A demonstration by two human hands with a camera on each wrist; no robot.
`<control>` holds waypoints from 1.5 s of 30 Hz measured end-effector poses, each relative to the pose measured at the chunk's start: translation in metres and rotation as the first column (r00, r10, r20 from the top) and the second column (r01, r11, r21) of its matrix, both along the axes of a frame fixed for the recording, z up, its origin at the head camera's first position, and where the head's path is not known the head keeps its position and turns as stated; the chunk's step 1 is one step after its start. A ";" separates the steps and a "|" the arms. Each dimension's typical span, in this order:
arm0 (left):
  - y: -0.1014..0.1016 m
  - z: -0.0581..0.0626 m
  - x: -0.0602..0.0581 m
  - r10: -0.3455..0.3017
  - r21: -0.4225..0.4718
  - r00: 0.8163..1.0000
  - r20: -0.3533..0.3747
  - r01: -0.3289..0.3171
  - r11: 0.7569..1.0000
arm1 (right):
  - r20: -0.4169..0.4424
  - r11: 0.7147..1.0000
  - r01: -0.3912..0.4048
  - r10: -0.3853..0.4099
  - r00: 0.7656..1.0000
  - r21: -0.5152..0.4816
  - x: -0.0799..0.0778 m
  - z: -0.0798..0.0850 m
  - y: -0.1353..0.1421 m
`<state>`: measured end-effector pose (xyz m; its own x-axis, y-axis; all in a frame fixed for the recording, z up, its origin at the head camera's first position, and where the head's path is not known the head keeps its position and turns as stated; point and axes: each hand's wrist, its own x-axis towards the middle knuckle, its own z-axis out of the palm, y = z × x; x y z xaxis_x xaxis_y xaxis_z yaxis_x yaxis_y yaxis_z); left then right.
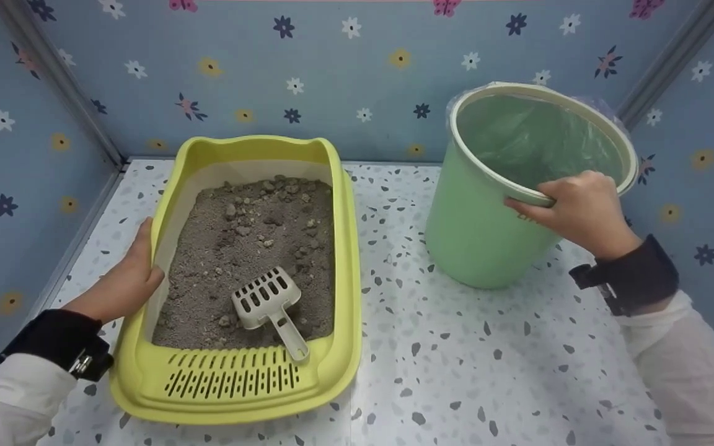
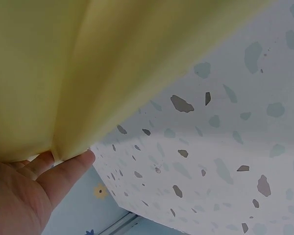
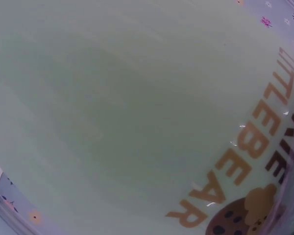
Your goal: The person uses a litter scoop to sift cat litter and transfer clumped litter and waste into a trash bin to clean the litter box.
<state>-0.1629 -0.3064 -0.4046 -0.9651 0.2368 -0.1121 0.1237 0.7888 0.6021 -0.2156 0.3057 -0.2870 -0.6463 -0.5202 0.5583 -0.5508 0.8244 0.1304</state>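
A yellow litter box [image 1: 348, 248] filled with grey litter [image 1: 233, 248] stands on the left. My left hand [image 1: 123, 282] grips its left rim, and the left wrist view shows my fingers [image 2: 63, 178] hooked beneath the yellow edge. A pale slotted litter scoop [image 1: 270, 300] lies on the litter, its handle resting on the perforated front ledge. To the right, my right hand [image 1: 586, 210] holds the near rim of a green trash bin [image 1: 478, 217], which leans to the right. Lettering and a bear print [image 3: 257, 208] show on the bin in the right wrist view.
A clear plastic liner [image 1: 555, 130] hangs inside the bin and over its rim. The speckled white surface [image 1: 419, 365] lies under both containers. Flower-patterned panels [image 1: 357, 74] close in the back and both sides.
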 end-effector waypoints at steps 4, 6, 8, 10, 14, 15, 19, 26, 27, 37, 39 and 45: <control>0.001 0.001 0.000 0.002 0.008 1.000 0.021 -0.002 1.000 | -0.006 1.000 -0.017 0.017 1.000 -0.006 0.005 -0.002 0.000; 0.001 0.001 0.000 0.003 0.012 0.999 0.032 -0.004 1.000 | -0.015 1.000 -0.025 0.025 1.000 -0.009 0.007 -0.002 0.000; 0.001 0.001 0.000 0.004 0.013 0.999 0.036 -0.004 1.000 | -0.023 0.999 -0.034 0.034 0.999 -0.011 0.009 -0.003 -0.001; 0.001 0.002 0.000 0.006 0.007 0.999 0.038 -0.006 1.000 | -0.031 0.999 -0.038 0.038 0.999 -0.012 0.011 -0.003 -0.001; 0.001 0.001 0.001 0.009 0.007 0.999 0.038 -0.009 1.000 | -0.038 0.999 -0.043 0.042 0.998 -0.011 0.013 -0.004 -0.002; 0.001 0.001 0.001 0.007 0.006 0.999 0.035 -0.007 1.000 | -0.045 0.999 -0.047 0.046 0.998 -0.008 0.013 -0.004 -0.003; 0.001 0.001 0.000 -0.003 -0.001 1.000 0.009 0.003 1.000 | -0.073 0.998 -0.066 0.066 0.995 -0.001 0.017 -0.005 -0.004; 0.001 0.001 -0.001 0.001 -0.007 1.000 0.003 -0.001 1.000 | -0.076 0.997 -0.069 0.066 0.995 -0.032 0.025 -0.004 -0.008; 0.001 0.001 0.000 0.004 -0.010 1.000 0.009 -0.004 1.000 | -0.074 0.997 -0.067 0.065 0.995 -0.035 0.025 -0.004 -0.008; 0.001 0.000 -0.002 0.010 -0.023 1.000 0.019 -0.010 1.000 | -0.100 0.996 -0.078 0.074 0.992 -0.039 0.032 -0.008 -0.010; 0.001 0.000 -0.002 0.012 -0.030 1.000 0.021 -0.011 0.999 | -0.090 0.997 -0.076 0.074 0.993 -0.020 0.035 -0.007 -0.011; 0.000 -0.001 0.000 0.009 -0.017 1.000 0.017 -0.009 1.000 | -0.077 0.996 -0.084 0.081 0.994 -0.035 0.044 -0.006 -0.016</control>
<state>-0.1634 -0.3064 -0.4053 -0.9651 0.2259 -0.1324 0.1062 0.8000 0.5905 -0.1714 0.2893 -0.2928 -0.5578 -0.5471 0.6241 -0.6067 0.7819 0.1432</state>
